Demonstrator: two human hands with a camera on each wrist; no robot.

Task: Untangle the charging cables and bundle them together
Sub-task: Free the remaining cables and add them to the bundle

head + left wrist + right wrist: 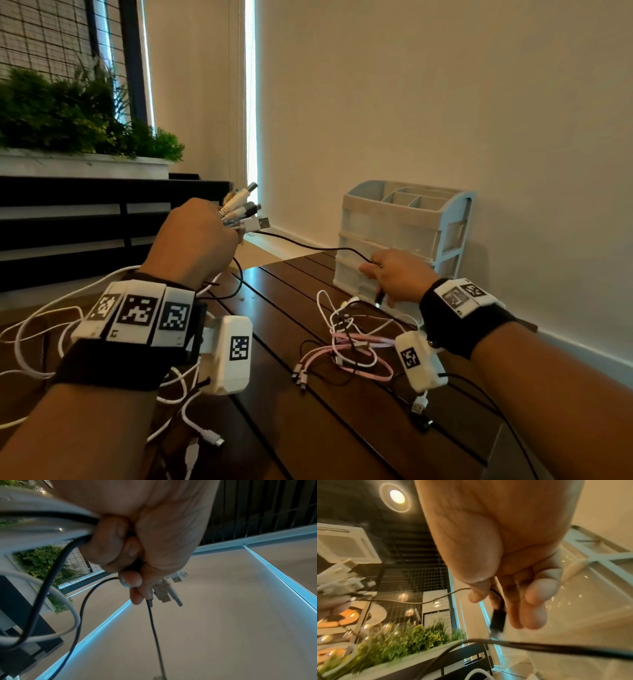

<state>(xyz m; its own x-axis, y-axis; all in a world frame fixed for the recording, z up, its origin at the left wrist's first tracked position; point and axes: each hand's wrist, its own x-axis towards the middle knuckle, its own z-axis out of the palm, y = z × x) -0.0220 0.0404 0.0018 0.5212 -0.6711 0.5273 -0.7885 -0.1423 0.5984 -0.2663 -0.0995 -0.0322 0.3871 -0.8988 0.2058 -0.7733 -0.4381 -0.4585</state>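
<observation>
Above the table (pixel 342 428), my left hand (pixel 197 236) grips gathered cable plugs (pixel 245 209). My right hand (pixel 397 277) pinches the black cable (pixel 308 244) near its plug.

Dim and warm overall, cool glow around the blind (pixel 250 102) edges, motion-blurred near the planter (pixel 388 650), fisheye-bent outwards.

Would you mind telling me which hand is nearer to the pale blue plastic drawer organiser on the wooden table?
Right. The right hand, pinching the thin black cable, is directly in front of the pale blue plastic drawer organiser; the left hand is raised well off to its left.
</observation>
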